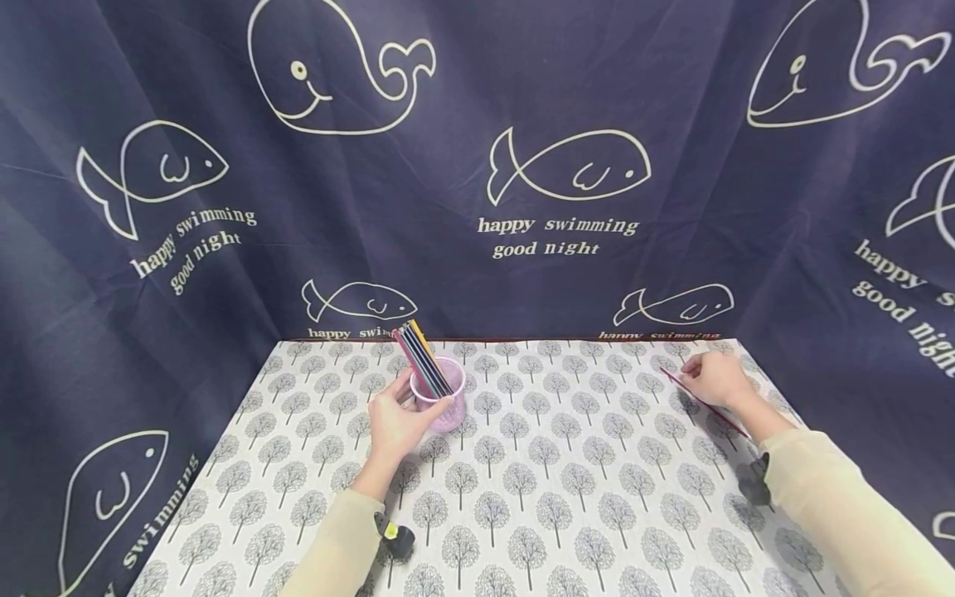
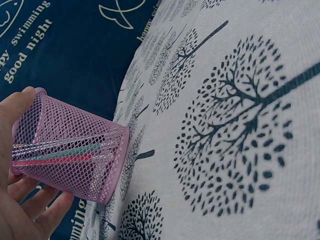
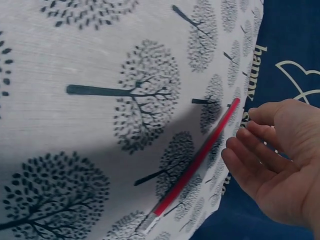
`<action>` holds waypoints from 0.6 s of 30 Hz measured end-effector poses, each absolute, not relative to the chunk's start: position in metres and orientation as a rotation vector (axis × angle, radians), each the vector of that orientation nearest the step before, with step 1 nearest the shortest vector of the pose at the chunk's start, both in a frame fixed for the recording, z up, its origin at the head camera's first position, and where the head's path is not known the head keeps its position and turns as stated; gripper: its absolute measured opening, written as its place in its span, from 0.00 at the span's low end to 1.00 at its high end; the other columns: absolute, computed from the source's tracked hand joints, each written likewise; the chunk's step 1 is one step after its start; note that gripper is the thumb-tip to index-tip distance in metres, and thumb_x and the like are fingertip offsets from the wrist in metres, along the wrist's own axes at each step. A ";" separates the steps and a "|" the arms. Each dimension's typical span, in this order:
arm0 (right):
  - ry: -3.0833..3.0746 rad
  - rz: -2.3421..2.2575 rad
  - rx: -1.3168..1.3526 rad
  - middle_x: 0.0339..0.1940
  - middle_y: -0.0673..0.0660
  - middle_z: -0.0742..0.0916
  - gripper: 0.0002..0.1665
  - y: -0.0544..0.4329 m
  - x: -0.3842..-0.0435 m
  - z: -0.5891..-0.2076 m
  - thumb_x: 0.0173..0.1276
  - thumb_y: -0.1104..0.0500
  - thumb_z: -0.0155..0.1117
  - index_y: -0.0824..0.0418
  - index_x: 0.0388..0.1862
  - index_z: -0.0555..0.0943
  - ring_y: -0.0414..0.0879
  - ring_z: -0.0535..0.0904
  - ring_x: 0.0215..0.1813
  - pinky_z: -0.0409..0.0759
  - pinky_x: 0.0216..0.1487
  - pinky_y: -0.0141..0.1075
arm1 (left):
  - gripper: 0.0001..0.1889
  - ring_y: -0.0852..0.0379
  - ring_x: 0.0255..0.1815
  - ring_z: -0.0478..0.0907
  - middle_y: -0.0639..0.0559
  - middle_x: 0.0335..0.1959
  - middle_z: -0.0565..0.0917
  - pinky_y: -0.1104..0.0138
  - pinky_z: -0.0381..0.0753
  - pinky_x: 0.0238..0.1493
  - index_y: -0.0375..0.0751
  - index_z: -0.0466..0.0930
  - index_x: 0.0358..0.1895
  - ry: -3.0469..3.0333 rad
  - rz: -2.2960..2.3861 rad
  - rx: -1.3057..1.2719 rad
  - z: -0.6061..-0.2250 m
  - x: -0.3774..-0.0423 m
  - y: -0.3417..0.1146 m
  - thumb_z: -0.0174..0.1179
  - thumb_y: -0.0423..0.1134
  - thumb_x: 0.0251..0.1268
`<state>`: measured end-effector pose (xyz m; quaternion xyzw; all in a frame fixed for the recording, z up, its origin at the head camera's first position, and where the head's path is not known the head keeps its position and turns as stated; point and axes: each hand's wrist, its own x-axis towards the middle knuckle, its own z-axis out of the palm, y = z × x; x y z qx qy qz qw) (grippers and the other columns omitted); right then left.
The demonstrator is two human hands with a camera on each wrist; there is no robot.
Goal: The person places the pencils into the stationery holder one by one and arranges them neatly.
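Note:
A pink mesh pen holder (image 1: 451,416) stands on the left part of the table, several pencils (image 1: 422,358) leaning out of its top. My left hand (image 1: 397,421) grips the holder near its rim, with the thumb on one side and fingers on the other. In the left wrist view the pen holder (image 2: 75,145) shows red and green pencils through its mesh. Far to the right, a thin red pencil (image 3: 196,164) with a pale end lies on the cloth. Beside it is my right hand (image 3: 280,160), its fingers loosely bent and apart from the pencil.
A white tablecloth (image 1: 552,464) printed with grey trees covers the table. Dark blue curtains (image 1: 567,99) with fish and whale drawings hang behind it and at both sides. Wrist cameras are strapped at both sleeves (image 1: 343,531).

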<state>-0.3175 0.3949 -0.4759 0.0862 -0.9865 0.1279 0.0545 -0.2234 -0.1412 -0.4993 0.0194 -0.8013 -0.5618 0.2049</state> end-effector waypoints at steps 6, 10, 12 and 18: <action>-3.001 0.383 0.228 0.30 0.63 0.91 0.11 0.396 -0.313 -0.484 0.63 0.61 0.70 0.71 0.36 0.88 0.60 0.86 0.33 0.87 0.41 0.58 | 0.42 0.37 0.55 0.91 0.34 0.58 0.89 0.56 0.95 0.52 0.36 0.82 0.67 -2.235 -1.571 0.066 -0.499 -0.224 -0.141 0.88 0.45 0.45; -3.036 0.345 0.227 0.32 0.66 0.92 0.13 0.396 -0.311 -0.487 0.63 0.61 0.70 0.73 0.38 0.88 0.64 0.87 0.36 0.88 0.43 0.60 | 0.42 0.37 0.54 0.91 0.33 0.57 0.89 0.56 0.95 0.52 0.35 0.82 0.67 -2.230 -1.568 0.053 -0.500 -0.224 -0.141 0.88 0.45 0.46; -3.049 0.335 0.221 0.33 0.67 0.92 0.14 0.396 -0.310 -0.488 0.63 0.61 0.70 0.74 0.39 0.88 0.65 0.88 0.37 0.88 0.44 0.61 | 0.41 0.37 0.53 0.91 0.34 0.57 0.90 0.56 0.95 0.51 0.35 0.82 0.66 -2.228 -1.557 0.045 -0.501 -0.224 -0.141 0.88 0.45 0.46; -3.049 0.329 0.224 0.29 0.64 0.91 0.10 0.395 -0.310 -0.492 0.62 0.64 0.70 0.73 0.35 0.88 0.59 0.86 0.32 0.89 0.39 0.57 | 0.41 0.37 0.54 0.91 0.34 0.56 0.90 0.57 0.95 0.51 0.35 0.83 0.65 -2.227 -1.542 0.049 -0.502 -0.225 -0.141 0.88 0.44 0.45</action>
